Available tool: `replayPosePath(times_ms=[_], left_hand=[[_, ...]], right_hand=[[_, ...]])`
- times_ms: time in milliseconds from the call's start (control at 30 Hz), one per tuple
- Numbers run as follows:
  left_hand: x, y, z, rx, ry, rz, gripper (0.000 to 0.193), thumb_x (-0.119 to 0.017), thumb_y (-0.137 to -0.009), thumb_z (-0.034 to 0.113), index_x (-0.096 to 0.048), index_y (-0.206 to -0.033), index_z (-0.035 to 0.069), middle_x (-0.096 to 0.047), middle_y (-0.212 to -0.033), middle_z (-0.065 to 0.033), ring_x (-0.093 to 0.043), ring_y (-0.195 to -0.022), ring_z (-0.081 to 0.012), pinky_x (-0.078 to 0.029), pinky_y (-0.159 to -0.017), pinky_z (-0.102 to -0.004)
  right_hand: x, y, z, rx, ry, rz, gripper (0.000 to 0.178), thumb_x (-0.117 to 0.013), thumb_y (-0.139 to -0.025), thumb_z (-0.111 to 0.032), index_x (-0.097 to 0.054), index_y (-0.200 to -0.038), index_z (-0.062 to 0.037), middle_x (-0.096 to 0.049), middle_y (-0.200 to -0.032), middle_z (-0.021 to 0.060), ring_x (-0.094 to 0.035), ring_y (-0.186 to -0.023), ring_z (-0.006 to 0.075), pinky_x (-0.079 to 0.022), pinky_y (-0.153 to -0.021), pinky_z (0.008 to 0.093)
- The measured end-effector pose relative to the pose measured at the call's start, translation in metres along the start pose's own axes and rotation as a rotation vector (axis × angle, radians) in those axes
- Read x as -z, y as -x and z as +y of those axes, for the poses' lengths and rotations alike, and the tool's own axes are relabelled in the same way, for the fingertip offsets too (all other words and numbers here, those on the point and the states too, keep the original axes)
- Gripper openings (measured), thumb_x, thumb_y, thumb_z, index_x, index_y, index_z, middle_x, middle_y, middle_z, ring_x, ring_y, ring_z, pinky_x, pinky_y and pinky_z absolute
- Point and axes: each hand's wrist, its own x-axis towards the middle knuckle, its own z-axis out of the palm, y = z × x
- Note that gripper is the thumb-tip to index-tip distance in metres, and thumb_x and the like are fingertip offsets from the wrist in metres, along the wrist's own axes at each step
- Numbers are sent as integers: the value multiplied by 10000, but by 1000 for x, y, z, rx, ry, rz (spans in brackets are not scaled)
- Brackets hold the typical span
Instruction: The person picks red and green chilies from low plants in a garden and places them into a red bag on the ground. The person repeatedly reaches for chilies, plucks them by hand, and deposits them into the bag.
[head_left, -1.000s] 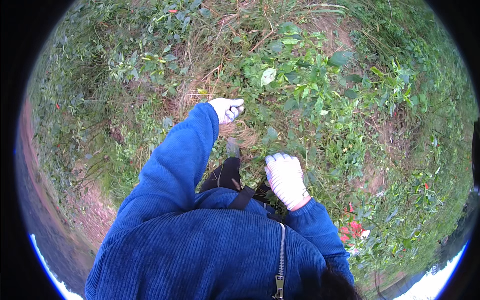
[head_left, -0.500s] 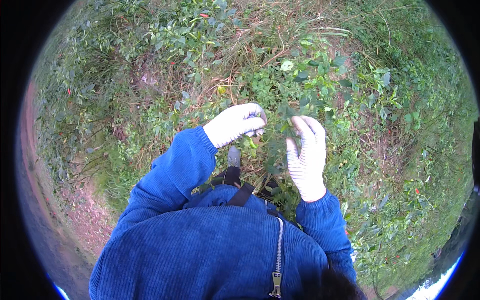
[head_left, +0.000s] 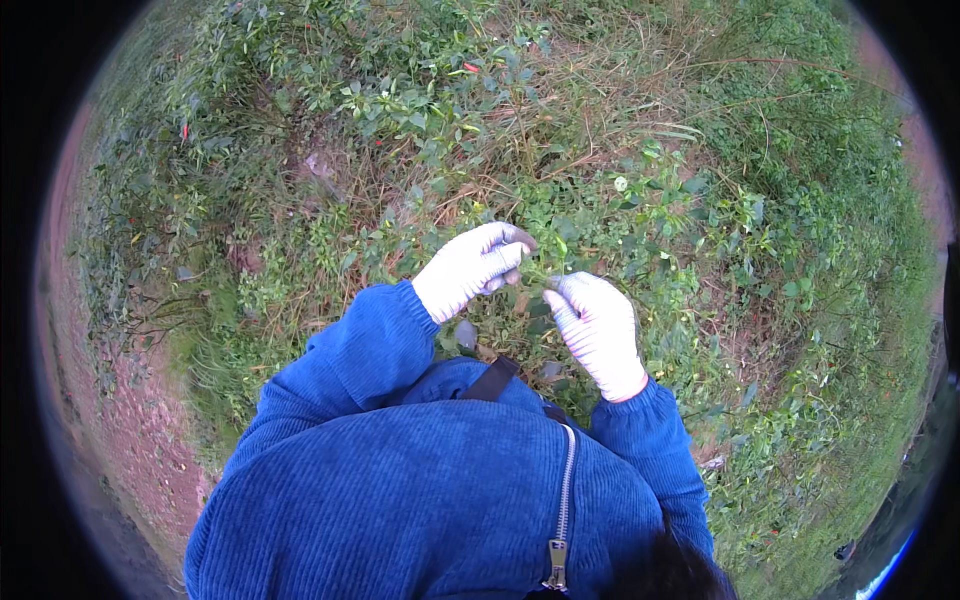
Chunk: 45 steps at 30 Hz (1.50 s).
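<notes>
My left hand (head_left: 473, 268), in a white glove with darkened fingertips, is closed with its thumb pressed to its curled fingers. What lies inside those fingers is too small to make out. Close by on the right, my right hand (head_left: 600, 325), gloved alike, pinches a thin green sprig (head_left: 546, 264) of a chili plant. The sprig's leaves and slender green parts show in the narrow gap between both hands. Leafy chili plants (head_left: 655, 195) grow around and beyond them.
A red chili (head_left: 471, 68) hangs in foliage ahead, and another red chili (head_left: 185, 131) is at far left. Dry grass (head_left: 610, 90) lies among the plants. Bare reddish soil (head_left: 150, 430) runs along the left. My shoe (head_left: 465, 334) shows below my left hand.
My right hand has moved left and down, closer to my left hand, and its fingers have drawn together. My left hand has shifted slightly down. The surrounding view has swung a little.
</notes>
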Motion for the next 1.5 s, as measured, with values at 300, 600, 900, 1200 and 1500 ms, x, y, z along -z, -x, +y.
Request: replayPosePath(times_ms=[300, 600, 900, 1200, 1500], left_hand=[[28, 32, 25, -220, -487, -81, 280, -716, -852, 274, -679, -1008, 45, -656, -867, -18, -598, -826, -129, -483, -751, -309], [35, 45, 19, -320, -783, -198, 386, -727, -814, 392, -662, -970, 45, -595, -788, -67, -568, -746, -179, -456, -675, -336], [30, 61, 18, -372, -701, -223, 387, -689, -868, 357, -645, -1091, 43, -672, -943, -111, -638, -901, -212, -495, -788, -356], [29, 66, -15, 41, 386, -743, 273, -635, -905, 285, -595, -967, 22, -498, -742, -20, -428, -618, -100, -342, -544, -236], [45, 61, -16, 13, 683, -164, 239, -538, -987, 204, -542, -1134, 16, -551, -906, -60, -483, -729, -103, -392, -557, -203]], right_hand=[[5, 4, -21, -180, -257, -292, 238, -644, -882, -249, -661, -909, -13, -642, -789, 154, -611, -715, 325, -486, -658, 376], [20, 0, -42, -199, -410, -423, 263, -614, -899, -277, -657, -850, -23, -605, -698, 111, -573, -641, 207, -460, -625, 348], [25, 3, -53, -250, -423, -553, 271, -595, -913, -258, -638, -796, -17, -582, -652, 58, -516, -620, 130, -415, -586, 312], [23, 6, -44, -199, -526, -576, 248, -590, -920, -249, -646, -815, -32, -589, -655, 31, -504, -613, 104, -410, -576, 295], [34, 9, -44, -263, -588, -583, 253, -624, -918, -263, -679, -895, -17, -645, -740, 25, -582, -712, 119, -465, -680, 277]])
